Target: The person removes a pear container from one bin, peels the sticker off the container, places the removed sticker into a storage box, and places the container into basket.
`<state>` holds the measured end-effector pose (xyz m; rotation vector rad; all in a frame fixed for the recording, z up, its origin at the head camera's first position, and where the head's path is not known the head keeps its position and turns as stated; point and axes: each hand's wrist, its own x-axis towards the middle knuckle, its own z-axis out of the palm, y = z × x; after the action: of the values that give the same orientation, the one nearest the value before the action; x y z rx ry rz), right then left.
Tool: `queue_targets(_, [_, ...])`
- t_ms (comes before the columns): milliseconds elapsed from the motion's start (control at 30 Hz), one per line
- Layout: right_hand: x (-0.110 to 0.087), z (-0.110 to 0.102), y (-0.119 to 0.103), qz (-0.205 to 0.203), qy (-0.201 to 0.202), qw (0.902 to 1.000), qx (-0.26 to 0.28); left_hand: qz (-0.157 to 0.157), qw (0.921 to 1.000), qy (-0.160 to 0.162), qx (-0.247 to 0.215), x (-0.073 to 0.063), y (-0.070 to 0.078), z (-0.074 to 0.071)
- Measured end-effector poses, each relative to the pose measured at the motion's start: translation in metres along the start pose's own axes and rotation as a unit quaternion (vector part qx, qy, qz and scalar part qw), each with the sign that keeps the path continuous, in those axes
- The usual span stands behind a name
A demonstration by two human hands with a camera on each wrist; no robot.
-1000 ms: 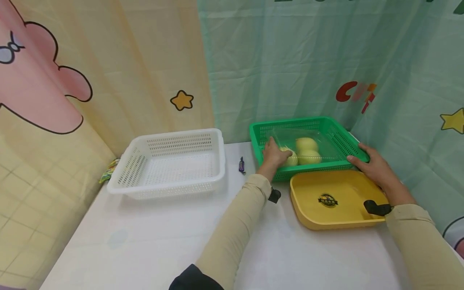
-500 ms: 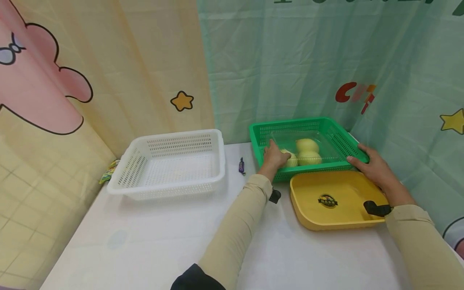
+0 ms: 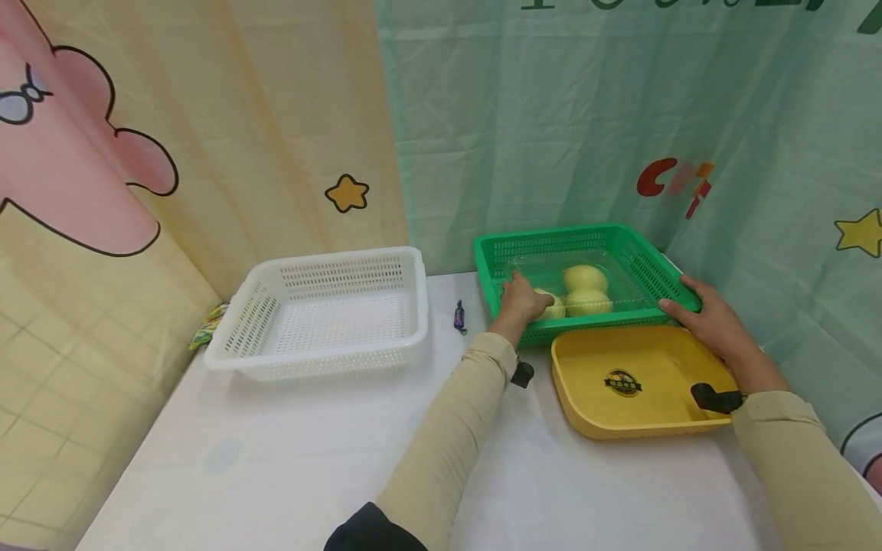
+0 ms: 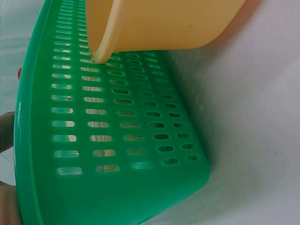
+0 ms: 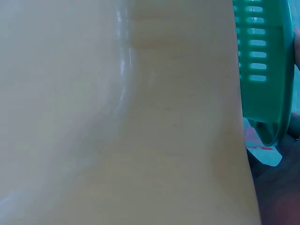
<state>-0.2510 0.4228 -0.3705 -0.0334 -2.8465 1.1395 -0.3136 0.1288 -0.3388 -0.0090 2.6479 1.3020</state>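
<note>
In the head view, my left hand (image 3: 521, 304) reaches over the near left side of a green basket (image 3: 551, 239). It holds the left end of a clear plastic box (image 3: 625, 285) inside the basket. Several pale yellow round fruits (image 3: 586, 278) show through the clear plastic, one partly behind my thumb. My right hand (image 3: 717, 320) grips the basket's right rim, thumb on the near side. The left wrist view shows the slotted basket wall (image 4: 89, 192), with fingers only at the left edge. In the right wrist view the basket corner (image 5: 265, 96) lies by my fingers.
A yellow tray (image 3: 648, 405) with a dark round logo stands right in front of the green basket, under my right wrist. A white basket (image 3: 317, 360) is at the left, with a colourful packet (image 3: 207, 325) behind it. A purple wrapped candy (image 3: 459, 314) lies between the baskets.
The clear box sits slightly lower in the green basket, and my left hand has gone down a little with it. My right hand stays on the rim.
</note>
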Motion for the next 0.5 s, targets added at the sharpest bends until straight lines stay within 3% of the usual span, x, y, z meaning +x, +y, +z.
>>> queue_targets(300, [0.0003, 0.0005, 0.0017, 0.001, 0.002, 1.0, -0.004, 0.031, 0.9995, 0.005, -0.006, -0.0029, -0.0026, -0.0003])
queue_targets(500, [0.0005, 0.0001, 0.0023, 0.002, 0.001, 0.9999, -0.011, 0.046, 0.9971, 0.023, -0.056, -0.0044, -0.0048, -0.0002])
